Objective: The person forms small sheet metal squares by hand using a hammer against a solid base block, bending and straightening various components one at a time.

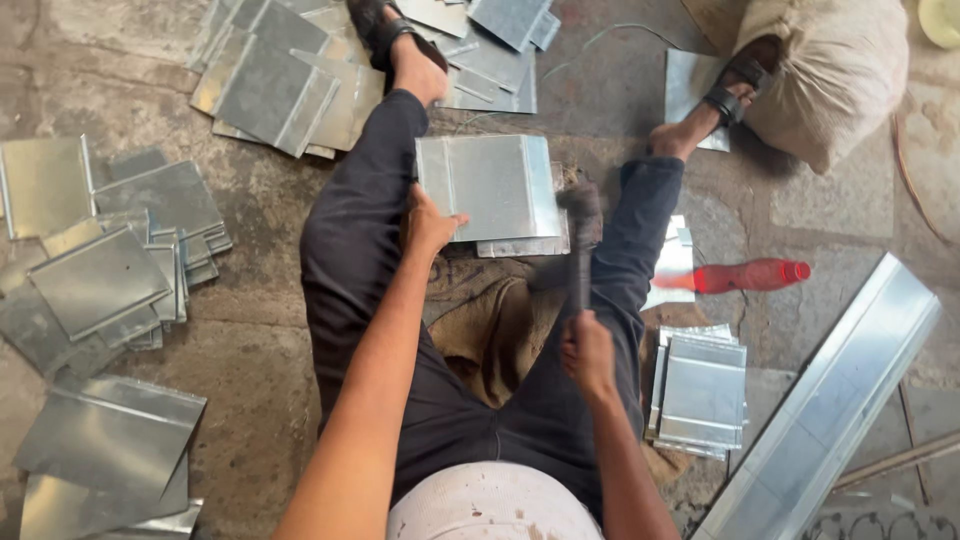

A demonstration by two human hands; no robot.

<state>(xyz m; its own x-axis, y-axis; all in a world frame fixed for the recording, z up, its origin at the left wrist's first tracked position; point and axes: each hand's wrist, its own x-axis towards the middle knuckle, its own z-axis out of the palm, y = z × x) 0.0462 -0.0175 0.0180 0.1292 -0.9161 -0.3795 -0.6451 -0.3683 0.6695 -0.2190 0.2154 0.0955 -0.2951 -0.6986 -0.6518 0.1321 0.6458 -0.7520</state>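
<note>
Sitting on the floor, legs apart, metal sheet [490, 185] lying flat between them on top of another sheet, over the sacking [495, 330]. My left hand [428, 222] presses on its near-left corner, fingers spread flat on the edge, not wrapped round anything. My right hand [586, 350] is closed tight round the hammer [581, 225] handle; the head is blurred, just above the sheet's right edge. Risks: the sheet sits loose on a stack, so an off-centre blow could skid it or kick up the far edge. My left fingers are on the same sheet, near the strike line, with sharp cut edges. Red bottle [745, 275] lies just beside my right leg, and a finished stack [700, 390] sits near my right knee.
</note>
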